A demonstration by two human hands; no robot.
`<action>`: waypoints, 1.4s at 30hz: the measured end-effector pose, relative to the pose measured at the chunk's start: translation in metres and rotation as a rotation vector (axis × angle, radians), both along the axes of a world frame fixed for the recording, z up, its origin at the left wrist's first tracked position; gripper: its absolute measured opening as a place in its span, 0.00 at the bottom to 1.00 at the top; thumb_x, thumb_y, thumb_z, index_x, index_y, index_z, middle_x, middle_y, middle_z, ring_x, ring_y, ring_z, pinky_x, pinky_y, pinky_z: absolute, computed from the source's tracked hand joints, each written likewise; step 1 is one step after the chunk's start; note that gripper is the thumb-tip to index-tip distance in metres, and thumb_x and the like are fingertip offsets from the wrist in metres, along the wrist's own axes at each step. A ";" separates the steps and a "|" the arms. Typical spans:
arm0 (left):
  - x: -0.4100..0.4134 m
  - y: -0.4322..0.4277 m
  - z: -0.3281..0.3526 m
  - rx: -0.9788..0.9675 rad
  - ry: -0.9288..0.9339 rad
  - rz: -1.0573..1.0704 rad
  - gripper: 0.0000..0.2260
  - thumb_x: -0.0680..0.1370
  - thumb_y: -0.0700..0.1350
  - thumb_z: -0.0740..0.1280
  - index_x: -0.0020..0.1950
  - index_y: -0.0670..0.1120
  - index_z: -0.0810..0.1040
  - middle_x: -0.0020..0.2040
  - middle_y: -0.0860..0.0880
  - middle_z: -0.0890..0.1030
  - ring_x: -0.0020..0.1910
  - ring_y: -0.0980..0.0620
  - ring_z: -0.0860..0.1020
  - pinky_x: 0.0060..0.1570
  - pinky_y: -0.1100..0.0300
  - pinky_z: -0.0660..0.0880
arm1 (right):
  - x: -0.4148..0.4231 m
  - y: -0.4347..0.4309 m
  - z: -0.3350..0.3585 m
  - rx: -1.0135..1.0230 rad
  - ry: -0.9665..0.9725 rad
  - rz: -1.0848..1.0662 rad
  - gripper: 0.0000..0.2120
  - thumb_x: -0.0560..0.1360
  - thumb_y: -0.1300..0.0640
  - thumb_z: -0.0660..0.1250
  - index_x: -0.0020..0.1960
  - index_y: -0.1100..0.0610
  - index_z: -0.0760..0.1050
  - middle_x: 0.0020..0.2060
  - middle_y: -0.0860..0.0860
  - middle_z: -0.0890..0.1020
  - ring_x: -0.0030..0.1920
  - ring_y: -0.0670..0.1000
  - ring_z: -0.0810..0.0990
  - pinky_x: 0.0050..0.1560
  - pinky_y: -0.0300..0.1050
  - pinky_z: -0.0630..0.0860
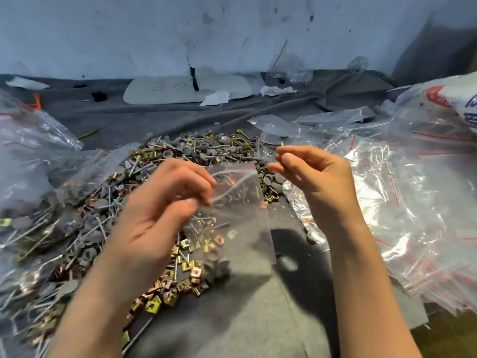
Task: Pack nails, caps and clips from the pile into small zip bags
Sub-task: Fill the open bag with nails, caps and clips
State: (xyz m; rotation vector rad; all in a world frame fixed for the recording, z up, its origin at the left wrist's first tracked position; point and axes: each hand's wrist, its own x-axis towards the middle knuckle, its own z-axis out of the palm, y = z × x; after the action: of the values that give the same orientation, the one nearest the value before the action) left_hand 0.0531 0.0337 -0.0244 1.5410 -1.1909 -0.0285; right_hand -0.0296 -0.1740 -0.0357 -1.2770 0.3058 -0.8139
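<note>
This is a makeshift hardware-packing workshop. A loose pile of steel nails, grey round caps and brass-coloured square clips [196, 151] spreads over a dark grey felt cloth [245, 319]. A heap of empty clear zip bags with red seal strips [413, 202] lies on the right and filled clear plastic bags [25, 164] on the left. A scuffed, stained white wall [154, 34] stands behind.

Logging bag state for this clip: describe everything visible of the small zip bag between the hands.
The small zip bag is clear, thin plastic, motion-blurred, hanging upright above the pile. Its bottom holds a few nails, brassy square clips and grey caps. The left hand pinches its top edge; the right hand seems to pinch the opposite top corner. Whether the zip is sealed cannot be told.
</note>
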 end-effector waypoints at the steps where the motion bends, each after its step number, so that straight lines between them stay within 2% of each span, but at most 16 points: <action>1: -0.002 -0.006 -0.007 0.020 0.000 0.011 0.08 0.73 0.45 0.57 0.42 0.47 0.76 0.50 0.49 0.77 0.51 0.51 0.76 0.49 0.60 0.75 | -0.002 0.001 0.002 0.017 -0.013 0.038 0.05 0.70 0.68 0.69 0.45 0.61 0.81 0.36 0.53 0.85 0.41 0.54 0.85 0.46 0.39 0.80; 4: -0.003 -0.018 -0.023 0.060 -0.048 0.067 0.08 0.74 0.45 0.57 0.42 0.45 0.74 0.50 0.49 0.76 0.51 0.50 0.76 0.47 0.56 0.75 | -0.007 0.004 0.008 0.027 -0.052 0.128 0.11 0.64 0.62 0.72 0.47 0.61 0.81 0.38 0.54 0.85 0.44 0.56 0.85 0.46 0.38 0.79; 6: -0.002 -0.021 -0.027 0.051 -0.089 0.095 0.07 0.74 0.44 0.57 0.42 0.45 0.74 0.51 0.49 0.76 0.51 0.50 0.76 0.49 0.59 0.74 | -0.008 0.009 0.013 0.007 -0.078 0.132 0.11 0.65 0.61 0.71 0.47 0.60 0.82 0.38 0.54 0.85 0.41 0.54 0.86 0.44 0.37 0.79; 9: -0.006 -0.024 -0.029 0.030 -0.188 0.142 0.07 0.74 0.42 0.59 0.44 0.41 0.75 0.49 0.48 0.76 0.50 0.53 0.75 0.50 0.65 0.72 | -0.009 0.015 0.020 -0.050 -0.104 0.085 0.08 0.68 0.59 0.69 0.47 0.59 0.82 0.33 0.52 0.83 0.33 0.50 0.83 0.36 0.35 0.78; 12: -0.008 -0.028 -0.031 0.071 -0.267 0.165 0.08 0.74 0.43 0.61 0.45 0.41 0.77 0.51 0.47 0.75 0.52 0.55 0.75 0.53 0.70 0.68 | -0.014 0.023 0.027 -0.111 -0.123 0.160 0.07 0.70 0.57 0.69 0.44 0.58 0.83 0.31 0.52 0.82 0.27 0.48 0.79 0.28 0.35 0.74; 15: -0.009 -0.029 -0.034 0.093 -0.291 0.150 0.08 0.73 0.43 0.62 0.45 0.41 0.78 0.55 0.46 0.74 0.56 0.56 0.73 0.57 0.70 0.67 | -0.018 0.029 0.034 -0.128 -0.069 0.319 0.08 0.68 0.57 0.70 0.42 0.61 0.83 0.28 0.52 0.81 0.24 0.47 0.77 0.23 0.35 0.71; 18: -0.008 -0.028 -0.035 0.097 -0.299 0.138 0.06 0.73 0.43 0.63 0.46 0.43 0.77 0.58 0.46 0.73 0.58 0.53 0.73 0.59 0.68 0.67 | -0.017 0.033 0.033 -0.097 0.069 0.392 0.09 0.67 0.57 0.70 0.42 0.62 0.82 0.27 0.53 0.80 0.23 0.47 0.76 0.22 0.34 0.70; 22: -0.008 -0.029 -0.034 0.095 -0.277 0.163 0.07 0.73 0.44 0.63 0.45 0.42 0.78 0.57 0.46 0.74 0.57 0.54 0.73 0.58 0.70 0.67 | -0.015 0.032 0.030 -0.089 0.108 0.286 0.12 0.69 0.54 0.71 0.48 0.59 0.81 0.27 0.52 0.79 0.23 0.48 0.74 0.22 0.34 0.68; 24: -0.009 -0.029 -0.034 0.071 -0.252 0.205 0.07 0.73 0.44 0.62 0.44 0.42 0.77 0.56 0.46 0.74 0.56 0.56 0.73 0.56 0.72 0.67 | -0.015 0.024 0.028 -0.076 0.039 0.162 0.07 0.71 0.53 0.72 0.45 0.56 0.82 0.26 0.49 0.77 0.24 0.47 0.72 0.22 0.34 0.65; 26: -0.007 -0.029 -0.033 0.030 -0.231 0.253 0.07 0.74 0.43 0.61 0.43 0.41 0.76 0.54 0.46 0.74 0.55 0.59 0.73 0.55 0.73 0.68 | -0.011 0.013 0.020 -0.065 0.011 0.037 0.03 0.73 0.57 0.70 0.42 0.55 0.82 0.24 0.48 0.75 0.24 0.46 0.71 0.22 0.34 0.65; 28: -0.006 -0.028 -0.033 -0.002 -0.197 0.285 0.07 0.74 0.44 0.60 0.43 0.42 0.76 0.53 0.47 0.74 0.54 0.59 0.73 0.54 0.73 0.69 | -0.001 0.005 0.003 -0.143 0.138 -0.085 0.05 0.74 0.61 0.69 0.40 0.55 0.80 0.25 0.47 0.77 0.25 0.45 0.73 0.26 0.37 0.69; 30: -0.005 -0.027 -0.033 -0.021 -0.167 0.304 0.06 0.75 0.44 0.60 0.44 0.44 0.75 0.53 0.47 0.74 0.54 0.59 0.73 0.53 0.72 0.70 | 0.012 0.003 -0.016 -0.342 0.382 -0.170 0.06 0.74 0.62 0.69 0.41 0.53 0.80 0.31 0.46 0.80 0.32 0.45 0.77 0.35 0.43 0.74; 32: -0.005 -0.027 -0.033 -0.026 -0.145 0.317 0.04 0.75 0.43 0.61 0.44 0.45 0.75 0.53 0.47 0.75 0.54 0.59 0.74 0.53 0.72 0.70 | 0.022 0.003 -0.033 -0.587 0.642 -0.196 0.05 0.74 0.60 0.69 0.47 0.53 0.82 0.39 0.46 0.82 0.39 0.46 0.79 0.43 0.41 0.73; 34: -0.004 -0.027 -0.034 -0.016 -0.147 0.339 0.03 0.75 0.39 0.63 0.44 0.44 0.76 0.52 0.47 0.75 0.54 0.59 0.74 0.53 0.72 0.70 | 0.028 0.004 -0.041 -0.709 0.816 -0.175 0.08 0.74 0.60 0.68 0.51 0.51 0.80 0.45 0.49 0.82 0.44 0.49 0.79 0.46 0.43 0.75; 38: -0.003 -0.027 -0.034 -0.003 -0.158 0.347 0.03 0.75 0.39 0.63 0.43 0.42 0.76 0.52 0.47 0.75 0.54 0.59 0.73 0.53 0.73 0.68 | 0.032 0.006 -0.043 -0.774 0.941 -0.132 0.11 0.71 0.57 0.73 0.52 0.48 0.77 0.50 0.50 0.81 0.49 0.54 0.80 0.49 0.52 0.79; 42: -0.005 -0.027 -0.034 0.012 -0.152 0.334 0.02 0.74 0.38 0.64 0.43 0.43 0.75 0.52 0.47 0.75 0.54 0.59 0.73 0.54 0.74 0.68 | 0.031 0.010 -0.041 -0.850 0.944 -0.159 0.10 0.73 0.56 0.71 0.52 0.48 0.75 0.51 0.50 0.79 0.49 0.55 0.79 0.48 0.53 0.79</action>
State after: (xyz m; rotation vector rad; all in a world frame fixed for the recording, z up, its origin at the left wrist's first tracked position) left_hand 0.0482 0.0066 -0.0581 1.7603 -1.0362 0.3077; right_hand 0.0018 -0.1644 -0.0763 -2.4370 0.8768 -0.4029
